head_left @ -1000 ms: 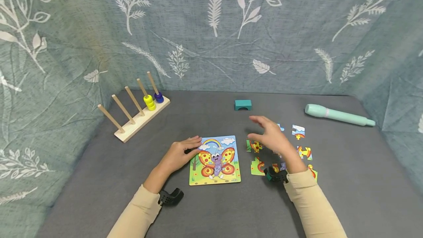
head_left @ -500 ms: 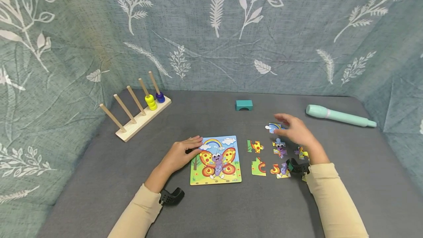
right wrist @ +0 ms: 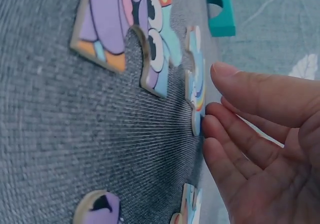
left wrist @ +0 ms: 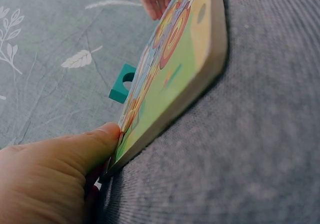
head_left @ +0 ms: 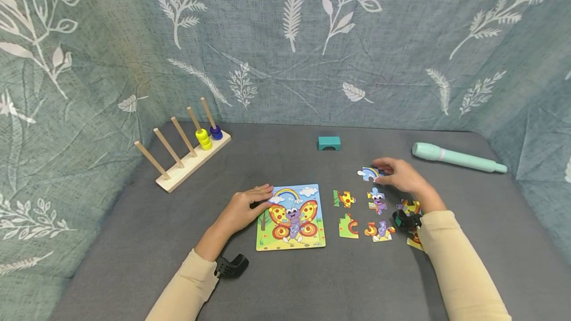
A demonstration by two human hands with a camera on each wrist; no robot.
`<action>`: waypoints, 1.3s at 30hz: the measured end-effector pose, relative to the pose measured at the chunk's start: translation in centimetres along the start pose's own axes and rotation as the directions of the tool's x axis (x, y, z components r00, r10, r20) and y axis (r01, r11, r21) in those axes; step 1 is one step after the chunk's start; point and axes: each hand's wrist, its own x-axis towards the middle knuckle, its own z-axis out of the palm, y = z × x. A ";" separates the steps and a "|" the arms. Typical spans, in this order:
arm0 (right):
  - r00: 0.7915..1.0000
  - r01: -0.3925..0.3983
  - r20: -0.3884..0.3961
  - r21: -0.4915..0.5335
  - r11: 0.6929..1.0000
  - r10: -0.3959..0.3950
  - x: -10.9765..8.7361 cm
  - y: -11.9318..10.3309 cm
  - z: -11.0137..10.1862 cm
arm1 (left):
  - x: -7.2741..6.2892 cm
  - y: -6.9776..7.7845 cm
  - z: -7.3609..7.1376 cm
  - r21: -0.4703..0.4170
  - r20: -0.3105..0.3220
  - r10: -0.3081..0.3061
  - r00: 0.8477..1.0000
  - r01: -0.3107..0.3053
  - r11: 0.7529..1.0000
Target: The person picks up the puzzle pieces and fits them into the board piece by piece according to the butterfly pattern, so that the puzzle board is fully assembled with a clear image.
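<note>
My left hand [head_left: 248, 208] rests at the upper left corner of a square butterfly puzzle board [head_left: 290, 237], fingers fairly straight and thumb [left wrist: 102, 139] along its edge. To the right of the board lie several loose jigsaw pieces. My right hand [head_left: 403, 177] reaches the top one, a rainbow piece [head_left: 368, 173]. In the right wrist view the fingertips touch this rainbow piece [right wrist: 197, 79], and the thumb stands apart from it. Below it lies a purple butterfly-face piece [head_left: 377, 202]. The right wrist and sleeve partly cover the rightmost pieces.
A wooden peg stand [head_left: 192, 162] with yellow and blue rings stands at the back left. A teal arch block [head_left: 328, 143] sits at the back middle. A mint-green stick-shaped object [head_left: 459, 157] lies at the back right. A patterned curtain [head_left: 285, 83] hangs behind the table.
My right hand has moved right from above the left wing piece to the right end of the rainbow piece. My left hand and the board have stayed put.
</note>
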 end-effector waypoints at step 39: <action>0.990 0.084 -0.103 -0.115 0.990 -0.096 -0.6 -2.0 1.1 | -0.2 0.2 -0.2 0.050 0.008 0.014 1.000 -0.014 0.999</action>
